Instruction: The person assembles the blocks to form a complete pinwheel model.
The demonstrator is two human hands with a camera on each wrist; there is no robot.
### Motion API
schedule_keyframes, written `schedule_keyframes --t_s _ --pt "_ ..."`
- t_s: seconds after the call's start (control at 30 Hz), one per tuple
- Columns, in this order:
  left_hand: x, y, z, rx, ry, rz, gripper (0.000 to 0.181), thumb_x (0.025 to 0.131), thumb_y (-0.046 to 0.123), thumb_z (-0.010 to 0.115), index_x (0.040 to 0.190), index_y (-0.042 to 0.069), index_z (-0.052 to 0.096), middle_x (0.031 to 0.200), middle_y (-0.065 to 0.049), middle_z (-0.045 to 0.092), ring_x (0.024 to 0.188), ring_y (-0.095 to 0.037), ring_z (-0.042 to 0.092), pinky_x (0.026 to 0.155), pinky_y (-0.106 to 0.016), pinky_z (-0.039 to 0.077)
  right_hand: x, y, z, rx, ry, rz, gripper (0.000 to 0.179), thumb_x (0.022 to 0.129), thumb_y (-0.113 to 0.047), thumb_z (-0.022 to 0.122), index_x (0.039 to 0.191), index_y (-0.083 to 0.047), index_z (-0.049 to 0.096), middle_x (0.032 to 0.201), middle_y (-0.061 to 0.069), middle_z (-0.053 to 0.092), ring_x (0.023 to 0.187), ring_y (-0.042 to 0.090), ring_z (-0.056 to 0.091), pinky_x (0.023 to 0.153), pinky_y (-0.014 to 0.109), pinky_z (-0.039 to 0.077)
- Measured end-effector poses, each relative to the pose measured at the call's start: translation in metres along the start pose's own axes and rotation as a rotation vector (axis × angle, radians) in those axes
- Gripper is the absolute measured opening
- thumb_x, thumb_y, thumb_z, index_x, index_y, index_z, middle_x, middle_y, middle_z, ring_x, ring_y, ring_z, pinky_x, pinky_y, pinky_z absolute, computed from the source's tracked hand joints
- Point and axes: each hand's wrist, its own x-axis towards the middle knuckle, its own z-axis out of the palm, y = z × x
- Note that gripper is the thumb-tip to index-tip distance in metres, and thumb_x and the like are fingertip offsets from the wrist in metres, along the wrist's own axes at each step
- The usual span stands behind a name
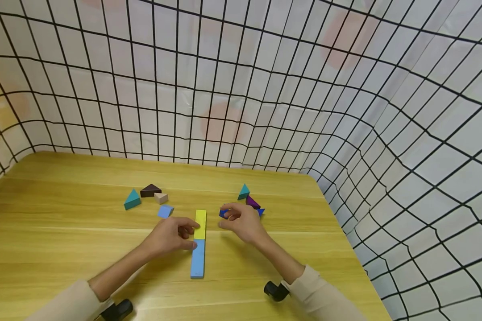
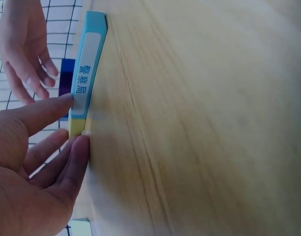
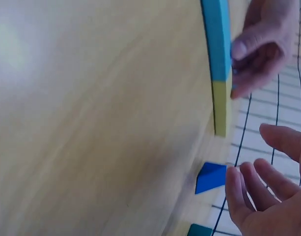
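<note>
A yellow block and a light-blue block lie end to end in a straight line on the wooden table. In the left wrist view a white label with printed characters shows on the light-blue block. Along the left side of this pair, my left hand touches the blocks with thumb and fingertips, not wrapped round them. My right hand hovers to the right with loosely bent fingers and nothing in them. Close to its fingertips is a dark blue block, partly hidden by the hand in the head view.
At the left lie a teal triangle, a dark brown triangle, a beige piece and a light-blue piece. Beyond the right hand are a teal triangle and a purple piece. Black wire mesh borders the table.
</note>
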Motion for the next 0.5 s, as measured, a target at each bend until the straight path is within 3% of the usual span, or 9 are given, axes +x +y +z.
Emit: schedule_keyframes --t_s 0.17,0.5 --pt "0.0 -0.001 -0.001 -0.007 -0.006 -0.002 0.042 0.076 0.017 0.089 0.113 0.004 0.074 0.095 -0.003 0.071 0.084 -0.015 0.064 0.074 -0.026 0.053 0.009 0.007 -0.004 -0.009 0.096 0.007 0.042 0.087 -0.022 0.08 0.126 -0.009 0.07 0.116 0.015 0.071 0.105 0.031 0.065 0.085 0.041 0.057" --pt "0.001 -0.001 -0.002 0.008 -0.003 0.004 0.041 0.076 0.018 0.09 0.112 0.005 0.074 0.093 -0.001 0.071 0.082 -0.012 0.063 0.073 -0.024 0.053 0.02 0.021 0.002 -0.052 0.142 0.056 0.047 0.085 -0.02 0.082 0.129 -0.009 0.069 0.114 0.012 0.071 0.106 0.031 0.065 0.088 0.044 0.056"
